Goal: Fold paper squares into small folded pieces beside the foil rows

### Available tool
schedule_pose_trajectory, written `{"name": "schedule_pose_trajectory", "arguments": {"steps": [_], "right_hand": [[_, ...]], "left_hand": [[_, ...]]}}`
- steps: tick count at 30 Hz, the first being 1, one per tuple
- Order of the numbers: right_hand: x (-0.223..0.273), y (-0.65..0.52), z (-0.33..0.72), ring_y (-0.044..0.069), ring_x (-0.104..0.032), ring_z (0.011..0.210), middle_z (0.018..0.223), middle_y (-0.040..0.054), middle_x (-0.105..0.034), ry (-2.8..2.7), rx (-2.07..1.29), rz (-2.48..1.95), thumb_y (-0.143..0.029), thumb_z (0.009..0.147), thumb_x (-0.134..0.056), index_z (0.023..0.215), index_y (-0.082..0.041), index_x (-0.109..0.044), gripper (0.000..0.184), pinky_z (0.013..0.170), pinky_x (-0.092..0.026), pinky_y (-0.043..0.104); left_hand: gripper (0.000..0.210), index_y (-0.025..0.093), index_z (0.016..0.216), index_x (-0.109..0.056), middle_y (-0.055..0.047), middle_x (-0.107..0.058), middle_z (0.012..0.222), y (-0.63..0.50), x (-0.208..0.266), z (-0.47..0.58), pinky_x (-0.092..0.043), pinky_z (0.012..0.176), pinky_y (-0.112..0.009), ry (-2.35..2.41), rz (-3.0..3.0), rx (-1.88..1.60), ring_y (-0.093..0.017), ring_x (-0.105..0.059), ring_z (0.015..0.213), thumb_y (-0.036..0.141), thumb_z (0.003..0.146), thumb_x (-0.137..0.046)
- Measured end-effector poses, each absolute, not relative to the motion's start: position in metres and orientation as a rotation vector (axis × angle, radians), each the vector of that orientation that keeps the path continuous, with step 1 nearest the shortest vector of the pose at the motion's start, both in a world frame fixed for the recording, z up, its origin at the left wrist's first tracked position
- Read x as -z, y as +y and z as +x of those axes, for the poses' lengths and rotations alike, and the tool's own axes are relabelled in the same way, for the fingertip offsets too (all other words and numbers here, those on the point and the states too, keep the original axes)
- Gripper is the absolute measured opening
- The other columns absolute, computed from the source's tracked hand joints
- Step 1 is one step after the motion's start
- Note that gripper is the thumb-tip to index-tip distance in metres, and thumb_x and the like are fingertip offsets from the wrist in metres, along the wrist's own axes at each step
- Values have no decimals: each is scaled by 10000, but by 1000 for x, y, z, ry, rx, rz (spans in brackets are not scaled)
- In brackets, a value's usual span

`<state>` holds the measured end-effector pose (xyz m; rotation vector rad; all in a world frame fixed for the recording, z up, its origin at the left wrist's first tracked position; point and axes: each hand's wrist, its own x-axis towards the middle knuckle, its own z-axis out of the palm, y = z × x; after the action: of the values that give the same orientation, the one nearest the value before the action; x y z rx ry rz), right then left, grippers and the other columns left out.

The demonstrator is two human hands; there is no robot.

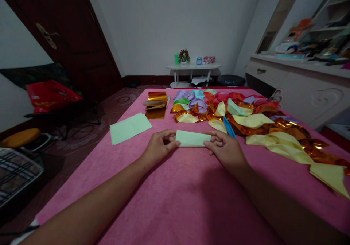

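A folded strip of pale green paper is held level just above the pink tablecloth. My left hand pinches its left end, thumb in front and fingers behind. At the right end, my right hand grips it the same way. Left of my left hand lies a small stack of pale green sheets. Beyond it sits a pile of shiny gold foil sheets. A blue folded paper piece lies just behind my right hand.
Many folded papers in yellow, red, purple and gold foil spread across the table's right side. A white side table stands by the far wall. A red bag rests on a chair at left.
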<state>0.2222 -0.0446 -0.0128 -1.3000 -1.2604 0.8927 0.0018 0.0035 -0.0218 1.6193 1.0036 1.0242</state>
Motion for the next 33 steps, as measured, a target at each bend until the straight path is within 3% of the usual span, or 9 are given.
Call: {"name": "schedule_pose_trajectory", "arguments": {"steps": [3, 11, 17, 21, 24, 28, 33], "right_hand": [[14, -44, 223, 84, -515, 487, 621, -51, -493, -1242, -886, -1321, -286, 667, -710, 955, -144, -635, 329, 419, -478, 204], [13, -46, 223, 103, -560, 568, 809, 40, -661, -1293, -1004, -1240, -268, 671, -712, 1002, -151, -608, 366, 456, -477, 208], [8, -51, 218, 86, -520, 461, 706, -18, -609, -1210, -868, -1193, -321, 685, -720, 1019, -182, -527, 410, 386, -457, 204], [6, -53, 218, 102, -529, 480, 664, -17, -594, -1204, -741, -1197, -337, 699, -714, 852, -195, -522, 283, 415, -465, 220], [5, -55, 218, 125, -552, 581, 682, 12, -598, -1332, -592, -1231, -282, 735, -678, 818, -176, -628, 143, 514, -477, 238], [6, -56, 218, 132, -538, 634, 812, 30, -630, -1481, -481, -1232, -209, 760, -637, 1006, -199, -701, 254, 544, -463, 247], [6, -58, 217, 155, -591, 772, 1155, 67, -604, -1547, -438, -1183, -173, 762, -607, 1105, -239, -688, 359, 581, -498, 259]], "left_hand": [[353, 129, 1007, -675, 21, -576, 646, 3, 22, 2, -419, 575, -202, 964, 1594, -1008, -90, -529, 580, 245, 680, -738], [258, 117, 885, -686, -7, -650, 707, -1, 12, 4, -427, 547, -194, 941, 1410, -1118, -86, -557, 574, 226, 660, -751], [441, 134, 1031, -589, 3, -636, 756, -4, 5, 6, -438, 541, -184, 879, 1285, -1238, -85, -570, 596, 233, 640, -768], [542, 179, 1100, -490, 37, -611, 724, -6, 6, 9, -446, 565, -182, 856, 1246, -1255, -87, -579, 606, 235, 640, -772], [467, 185, 1028, -517, 34, -612, 738, -8, 5, 10, -447, 575, -190, 825, 1232, -1236, -86, -576, 612, 244, 642, -772], [351, 144, 914, -629, 23, -596, 714, -10, 5, 12, -393, 510, -172, 871, 1279, -1184, -65, -522, 557, 262, 623, -787], [326, 125, 906, -674, 8, -608, 613, -13, 5, 13, -394, 522, -200, 873, 1238, -1067, -86, -534, 528, 339, 676, -761]]}}
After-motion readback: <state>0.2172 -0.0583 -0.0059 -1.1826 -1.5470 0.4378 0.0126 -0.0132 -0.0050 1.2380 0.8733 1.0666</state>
